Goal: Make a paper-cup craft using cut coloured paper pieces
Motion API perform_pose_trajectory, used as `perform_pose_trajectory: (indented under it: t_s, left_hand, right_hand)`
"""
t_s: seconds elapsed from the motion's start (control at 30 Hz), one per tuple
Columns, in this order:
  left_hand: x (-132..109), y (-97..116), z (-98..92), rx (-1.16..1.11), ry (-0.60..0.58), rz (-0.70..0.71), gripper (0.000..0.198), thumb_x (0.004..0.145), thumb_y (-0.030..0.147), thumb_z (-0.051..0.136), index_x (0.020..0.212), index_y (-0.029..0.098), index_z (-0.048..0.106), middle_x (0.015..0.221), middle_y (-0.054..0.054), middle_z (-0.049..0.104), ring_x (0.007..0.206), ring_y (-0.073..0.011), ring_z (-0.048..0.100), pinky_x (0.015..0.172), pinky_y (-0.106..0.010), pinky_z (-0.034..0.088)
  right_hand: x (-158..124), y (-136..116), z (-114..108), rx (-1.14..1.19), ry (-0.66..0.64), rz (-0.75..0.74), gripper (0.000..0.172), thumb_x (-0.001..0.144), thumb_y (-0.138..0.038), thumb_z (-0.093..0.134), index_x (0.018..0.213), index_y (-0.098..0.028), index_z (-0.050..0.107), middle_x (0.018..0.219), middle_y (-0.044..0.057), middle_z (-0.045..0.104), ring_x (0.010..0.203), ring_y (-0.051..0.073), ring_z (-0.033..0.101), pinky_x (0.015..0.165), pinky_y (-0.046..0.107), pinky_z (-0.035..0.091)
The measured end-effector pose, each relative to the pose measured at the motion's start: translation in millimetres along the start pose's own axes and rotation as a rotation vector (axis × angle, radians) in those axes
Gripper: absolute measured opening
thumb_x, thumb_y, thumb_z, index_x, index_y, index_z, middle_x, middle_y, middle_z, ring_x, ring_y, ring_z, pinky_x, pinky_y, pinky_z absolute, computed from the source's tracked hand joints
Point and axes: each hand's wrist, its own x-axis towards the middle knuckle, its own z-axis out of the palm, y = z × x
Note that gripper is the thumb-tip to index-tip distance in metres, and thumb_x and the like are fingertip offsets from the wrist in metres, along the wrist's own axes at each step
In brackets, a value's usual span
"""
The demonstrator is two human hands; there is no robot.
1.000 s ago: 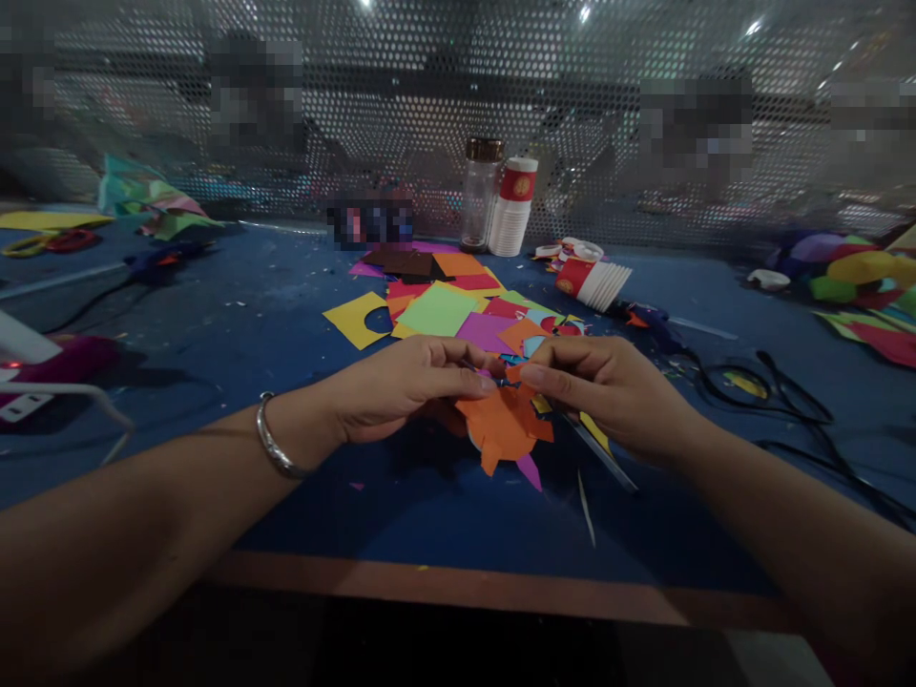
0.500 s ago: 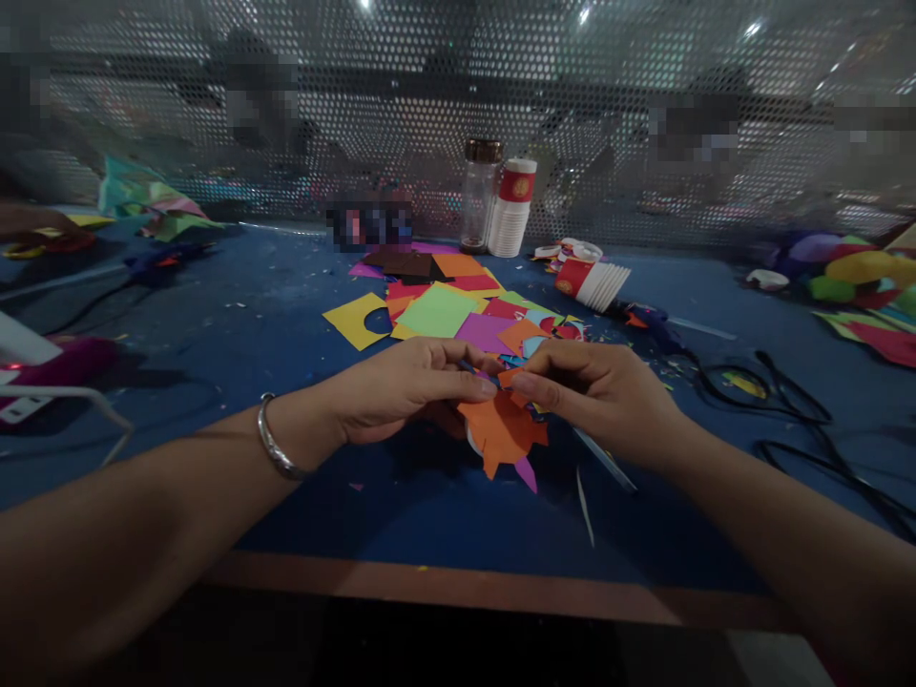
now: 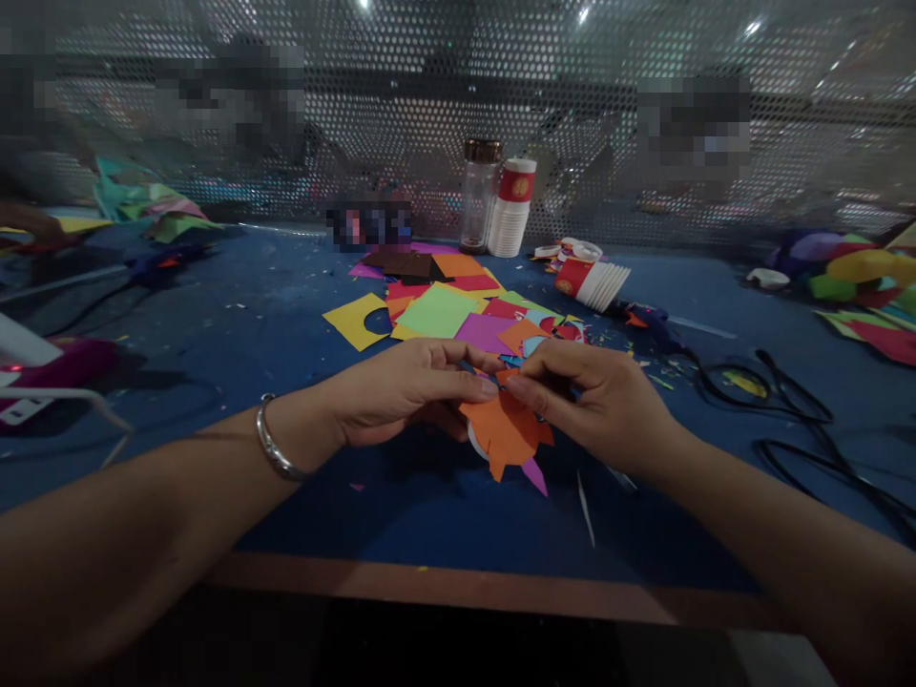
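Between my two hands is an orange paper cutout [image 3: 510, 431] with pointed tabs along its edge, a white rounded piece showing behind it and a purple paper point [image 3: 533, 476] sticking out below. My left hand [image 3: 422, 389] pinches its upper left edge between thumb and fingers. At the top edge, my right hand [image 3: 597, 396] has thumb and forefinger closed on a small orange tab of the same cutout. A clear glue stick [image 3: 622, 479] lies on the table, partly hidden by my right hand. Just beyond my hands spreads a pile of coloured paper [image 3: 438, 312].
A glass bottle [image 3: 479, 198] and stacked paper cups [image 3: 512, 212] stand at the back; another cup stack [image 3: 591, 283] lies sideways. A glue gun [image 3: 650, 324] trails a black cord at right. At left are another glue gun [image 3: 161, 264], a power strip [image 3: 57, 367] and another person's hand [image 3: 32, 227].
The orange cutout has shifted slightly right and down. My right hand has turned a little and lowered, covering more of the glue stick. My left hand has hardly moved.
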Motion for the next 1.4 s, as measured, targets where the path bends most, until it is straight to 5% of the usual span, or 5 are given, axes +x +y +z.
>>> perform_pose_trajectory:
  t_s: [0.67,1.2,1.4]
  left_hand:
    - [-0.1,-3.7,-2.4,0.019,-0.031,-0.011,0.027,0.084,0.014,0.07,0.11,0.017,0.067,0.083,-0.001,0.066,0.07,-0.011,0.063,0.06,-0.022,0.057]
    - [0.3,-4.1,-3.7,0.052,-0.052,-0.031,0.022,0.082,0.018,0.072,0.103,0.017,0.065,0.083,0.0,0.067,0.067,-0.0099,0.065,0.059,-0.019,0.055]
    - [-8.8,11.4,-14.5,0.093,0.043,0.025,0.029,0.082,0.017,0.071,0.11,0.018,0.065,0.08,-0.002,0.07,0.06,-0.0112,0.064,0.053,-0.02,0.052]
  right_hand:
    - [1.3,0.0,-0.8,0.046,-0.024,0.027,0.025,0.095,-0.028,0.06,0.073,-0.018,0.066,0.065,-0.002,0.061,0.059,0.009,0.051,0.057,0.023,0.037]
    - [5.6,1.1,-2.7,0.286,-0.033,0.224,0.036,0.091,-0.048,0.066,0.072,-0.017,0.067,0.059,-0.004,0.051,0.051,0.008,0.043,0.048,0.024,0.032]
    - [4.1,10.2,-0.7,0.317,0.002,0.315,0.038,0.093,-0.046,0.062,0.069,-0.017,0.062,0.061,-0.003,0.052,0.051,0.008,0.042,0.05,0.025,0.033]
